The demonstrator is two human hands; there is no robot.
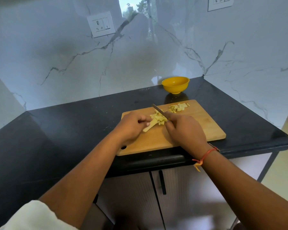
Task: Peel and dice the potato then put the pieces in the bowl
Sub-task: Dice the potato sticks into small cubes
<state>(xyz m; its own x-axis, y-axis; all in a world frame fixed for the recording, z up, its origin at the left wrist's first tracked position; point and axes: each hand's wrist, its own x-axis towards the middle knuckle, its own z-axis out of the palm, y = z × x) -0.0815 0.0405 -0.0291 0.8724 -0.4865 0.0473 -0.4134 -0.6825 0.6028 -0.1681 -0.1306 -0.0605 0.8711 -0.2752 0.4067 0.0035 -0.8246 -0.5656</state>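
Closest to you, your left hand (131, 125) has its fingers curled down on the potato strips (150, 127), pinning them flat on the cutting board (198, 128) so they don't slide, I'd guess. Your right hand (184, 128) is wrapped round the knife (157, 109) handle, which it mostly hides. The blade angles away from you across the strips, just beside your left fingertips, so watch those. There's a thread band (204, 155) on that wrist, nowhere near the blade.

Cut pieces (160, 120) sit right at the blade, and a second pile of dice (179, 107) is parked at the board's far edge, probably to keep the cutting spot free.

Past the board, the yellow bowl (175, 84) stands on the dark counter (73, 130) by the wall, looking empty. Nothing sits between it and the piles. Wall sockets (101, 24) are well above.
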